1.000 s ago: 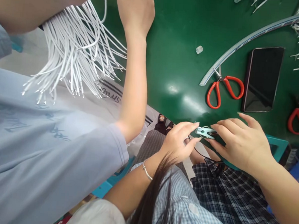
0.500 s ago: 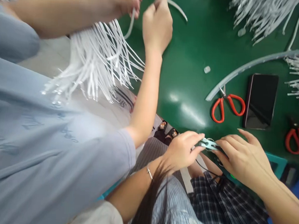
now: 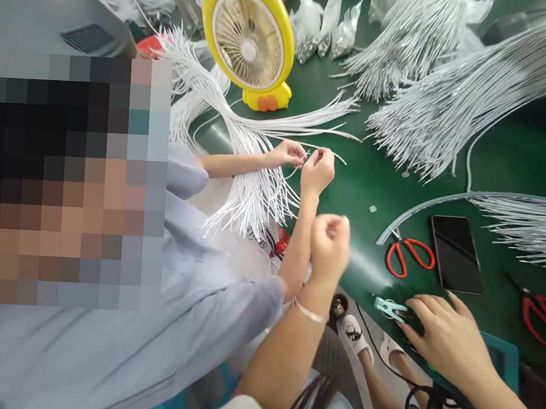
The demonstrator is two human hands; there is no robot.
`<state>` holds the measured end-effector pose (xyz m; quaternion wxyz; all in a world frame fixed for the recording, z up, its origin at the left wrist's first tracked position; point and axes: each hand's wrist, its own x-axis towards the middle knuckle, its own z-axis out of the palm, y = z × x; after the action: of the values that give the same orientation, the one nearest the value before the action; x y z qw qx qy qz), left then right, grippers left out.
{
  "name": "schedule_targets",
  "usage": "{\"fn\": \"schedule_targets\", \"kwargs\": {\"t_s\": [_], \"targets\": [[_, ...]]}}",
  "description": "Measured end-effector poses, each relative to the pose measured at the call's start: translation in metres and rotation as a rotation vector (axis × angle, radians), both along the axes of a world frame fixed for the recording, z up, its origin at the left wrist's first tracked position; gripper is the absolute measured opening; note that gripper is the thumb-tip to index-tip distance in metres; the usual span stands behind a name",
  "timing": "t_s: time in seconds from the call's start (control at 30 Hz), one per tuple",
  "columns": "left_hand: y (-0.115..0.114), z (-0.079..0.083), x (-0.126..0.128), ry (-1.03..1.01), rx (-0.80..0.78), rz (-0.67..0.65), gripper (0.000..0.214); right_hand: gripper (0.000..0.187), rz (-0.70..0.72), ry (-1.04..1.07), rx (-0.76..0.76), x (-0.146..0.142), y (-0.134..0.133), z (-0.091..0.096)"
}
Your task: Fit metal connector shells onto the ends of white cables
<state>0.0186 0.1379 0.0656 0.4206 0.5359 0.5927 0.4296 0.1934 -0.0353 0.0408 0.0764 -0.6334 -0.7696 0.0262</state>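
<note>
My left hand [image 3: 329, 247] is raised above the edge of the green table [image 3: 360, 191], blurred by motion, with its fingers curled into a loose fist and nothing seen in them. My right hand [image 3: 444, 335] lies on the table edge, fingers spread, its fingertips next to a pale blue clip [image 3: 389, 308] that rests on the table. A black cable [image 3: 392, 369] hangs down from under this hand.
A person in a grey shirt [image 3: 203, 323] sits at my left, both hands [image 3: 309, 160] on a bundle of white wires [image 3: 251, 185]. Red scissors [image 3: 410, 254], a dark phone [image 3: 457, 254], a yellow fan [image 3: 249, 41] and more wire piles [image 3: 443, 109] lie on the table.
My left hand has let go of the pale blue clip and risen up to the left. The view has tilted upward, showing the fan and the far wire piles.
</note>
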Motion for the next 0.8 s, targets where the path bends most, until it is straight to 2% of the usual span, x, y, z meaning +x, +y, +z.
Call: {"fn": "schedule_targets", "kwargs": {"t_s": [0.1, 0.17, 0.23, 0.4, 0.5, 0.57, 0.63, 0.73, 0.8], "targets": [[0.066, 0.019, 0.005, 0.056, 0.038, 0.166, 0.013, 0.016, -0.021, 0.021, -0.010, -0.002, 0.003, 0.002], [0.097, 0.021, 0.000, 0.112, 0.065, 0.160, 0.008, 0.011, -0.042, 0.057, -0.035, -0.003, 0.004, 0.002], [0.113, 0.015, -0.012, 0.189, 0.083, 0.118, 0.003, 0.009, -0.067, 0.089, -0.048, -0.003, 0.004, 0.002], [0.134, -0.010, -0.042, 0.378, 0.148, -0.008, 0.020, 0.008, -0.112, 0.123, -0.104, -0.006, 0.004, 0.001], [0.155, -0.019, -0.045, 0.448, 0.206, -0.085, 0.018, 0.008, -0.136, 0.152, -0.132, -0.012, 0.010, 0.001], [0.169, -0.021, -0.043, 0.480, 0.234, -0.121, 0.009, 0.008, -0.146, 0.156, -0.152, -0.019, 0.019, 0.001], [0.177, -0.022, -0.042, 0.491, 0.252, -0.160, 0.011, 0.007, -0.166, 0.147, -0.169, -0.027, 0.031, 0.002], [0.172, -0.023, -0.045, 0.460, 0.278, -0.241, 0.012, 0.006, -0.186, 0.136, -0.201, -0.043, 0.054, 0.004], [0.154, -0.024, -0.051, 0.414, 0.277, -0.304, 0.011, 0.008, -0.177, 0.134, -0.216, -0.054, 0.069, 0.006]]}}
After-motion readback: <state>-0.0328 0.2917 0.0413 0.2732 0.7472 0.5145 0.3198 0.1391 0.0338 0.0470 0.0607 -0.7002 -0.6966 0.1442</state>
